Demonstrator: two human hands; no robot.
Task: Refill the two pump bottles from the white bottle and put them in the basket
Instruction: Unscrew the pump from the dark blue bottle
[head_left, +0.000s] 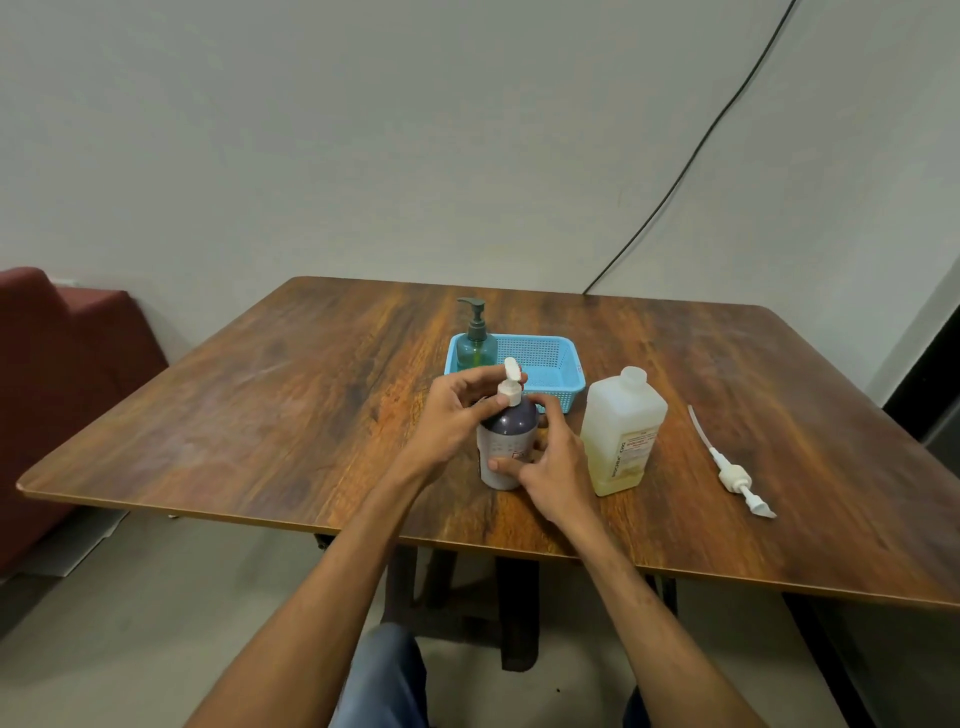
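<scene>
Two hands hold the purple pump bottle (511, 422), upright on the bench (249, 415) just in front of the blue basket (563, 387). Left hand (452, 415) fingers curl round its white pump top; right hand (553, 470) fingers wrap the body. Green pump bottle (475, 349) stands in the basket's left end. White bottle (623, 431), uncapped, stands just right of the hands. Loose pump (737, 480) lies further right.

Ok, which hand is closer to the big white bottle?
Right. The right hand holds the purple pump bottle by its body, just beside the white bottle. The left hand grips the pump, farther away.
</scene>
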